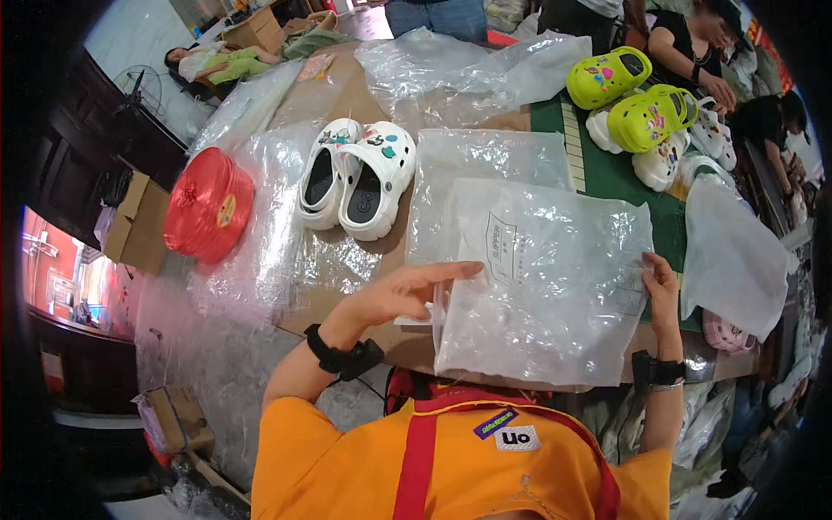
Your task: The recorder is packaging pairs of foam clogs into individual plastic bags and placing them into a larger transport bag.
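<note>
A clear plastic bag (546, 277) lies flat on the table in front of me. My left hand (399, 290) rests with fingers stretched out on the bag's left edge. My right hand (663, 290) pinches the bag's right edge. A pair of white clogs with coloured charms (355, 178) stands side by side beyond the bag, to the left. More clear bags (485, 160) lie stacked under and behind the one I hold.
A red spool of plastic twine (206, 204) sits at the table's left. Yellow-green clogs (628, 95) and more white clogs (676, 152) lie at the far right on a green mat (615, 178). Another person (702, 43) works there. Cardboard boxes (134, 225) stand beside the table.
</note>
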A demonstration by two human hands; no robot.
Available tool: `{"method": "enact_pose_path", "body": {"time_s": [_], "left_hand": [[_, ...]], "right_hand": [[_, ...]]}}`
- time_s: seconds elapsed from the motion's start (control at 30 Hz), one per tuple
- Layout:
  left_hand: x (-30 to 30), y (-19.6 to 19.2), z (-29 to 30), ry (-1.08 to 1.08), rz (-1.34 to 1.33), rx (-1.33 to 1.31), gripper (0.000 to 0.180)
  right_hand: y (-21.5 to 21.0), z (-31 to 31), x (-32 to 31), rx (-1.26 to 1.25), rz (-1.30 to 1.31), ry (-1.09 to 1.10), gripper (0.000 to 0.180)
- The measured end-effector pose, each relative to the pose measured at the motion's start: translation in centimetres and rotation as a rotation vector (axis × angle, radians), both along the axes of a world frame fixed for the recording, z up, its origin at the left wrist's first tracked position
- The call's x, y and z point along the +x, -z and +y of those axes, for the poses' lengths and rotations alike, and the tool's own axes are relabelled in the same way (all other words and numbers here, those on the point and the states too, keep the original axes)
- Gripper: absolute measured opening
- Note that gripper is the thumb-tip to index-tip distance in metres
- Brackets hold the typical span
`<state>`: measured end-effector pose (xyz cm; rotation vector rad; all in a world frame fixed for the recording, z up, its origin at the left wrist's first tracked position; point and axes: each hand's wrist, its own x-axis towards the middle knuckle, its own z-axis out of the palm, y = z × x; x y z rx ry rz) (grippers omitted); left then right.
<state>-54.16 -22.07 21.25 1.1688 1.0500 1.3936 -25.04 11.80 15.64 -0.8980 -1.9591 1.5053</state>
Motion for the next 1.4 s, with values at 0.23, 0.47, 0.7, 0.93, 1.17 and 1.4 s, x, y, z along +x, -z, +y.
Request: {"method": "enact_pose_path", "body": {"time_s": [0.23,0.47,0.7,0.93,1.17,1.4], "left_hand": [[0.4,-3.6,-0.6,-0.633,1.075,0.087,0.05],[-1.0,-6.0,-1.6,-1.208,1.495,0.222,0.044],[-0.9,-8.2,-3.7,-1.176,1.223,0.889,0.041],[4.9,-5.4,-1.5,-0.668,1.829,0.594,0.033],[6.7,2.4,5.6,-0.556,1.701,0.31,0.044],[7.9,4.1,8.8,-0.451,1.628,0.292,0.053]], "right_hand": [[-1.1,-2.2,-2.3,-0.691,0.199,-0.15,0.042],[-5.6,-7.8,-5.6,-0.595,0.158,-0.391,0.084],[-9.9,-3.7,-11.0,-0.701,0.782,-0.42,0.054],[-0.8,-4.6,-9.9,-1.174,0.337,-0.314,0.072],[-0.1,-9.7,-10.2,-0.83,0.279,-0.379,0.077],[-0.6,-6.1,-9.6,-0.465,-0.05,-0.326,0.077]]}}
